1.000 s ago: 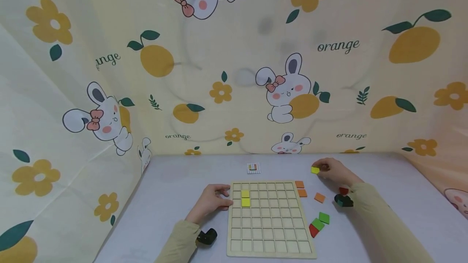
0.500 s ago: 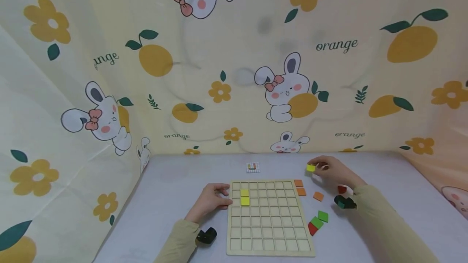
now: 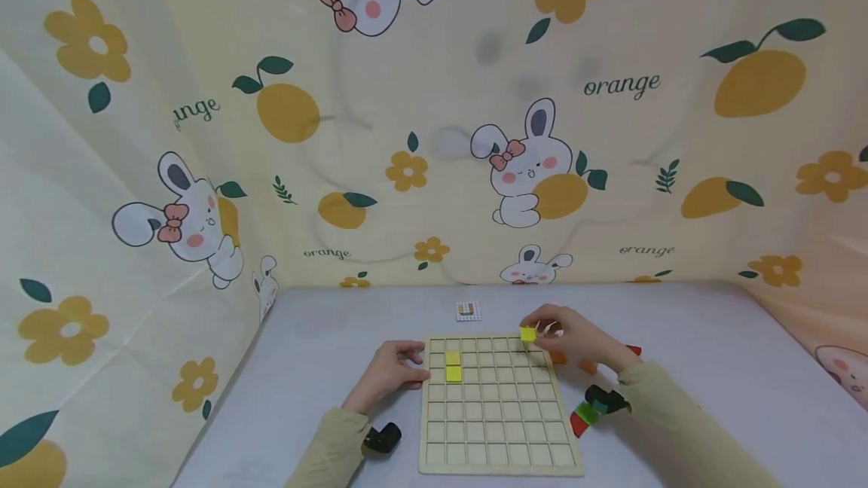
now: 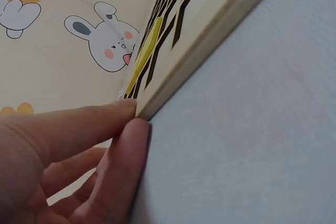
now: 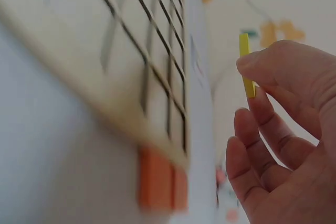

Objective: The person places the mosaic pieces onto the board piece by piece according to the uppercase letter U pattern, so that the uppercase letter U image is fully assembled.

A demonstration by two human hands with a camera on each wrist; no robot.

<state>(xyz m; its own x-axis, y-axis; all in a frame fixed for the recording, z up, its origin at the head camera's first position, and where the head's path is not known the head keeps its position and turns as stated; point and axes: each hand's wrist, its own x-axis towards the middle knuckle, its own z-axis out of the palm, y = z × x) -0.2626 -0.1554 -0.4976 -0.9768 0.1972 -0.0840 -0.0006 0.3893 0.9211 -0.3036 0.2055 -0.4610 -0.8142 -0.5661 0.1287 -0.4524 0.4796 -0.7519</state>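
A light wooden grid board [image 3: 498,471] lies on the table. Two yellow square tiles [image 3: 453,366] sit one behind the other in its upper-left cells. My left hand [image 3: 389,371] holds the board's left edge, and the left wrist view shows thumb and finger [image 4: 137,140] meeting at the wood. Above the board's far right corner, my right hand [image 3: 573,336] pinches a yellow tile [image 5: 245,66] between thumb and fingers. That tile stands on edge in the right wrist view, apart from the board.
Orange tiles [image 5: 155,179] lie beside the board's right edge, partly hidden by my right arm. Green [image 3: 586,413] and red [image 3: 578,425] tiles lie nearer, and another red tile [image 3: 634,350] farther right. A small printed pattern card [image 3: 468,311] lies behind the board.
My right hand has moved left with the yellow tile, from right of the board to over its far right corner. The left hand stays at the board's edge.
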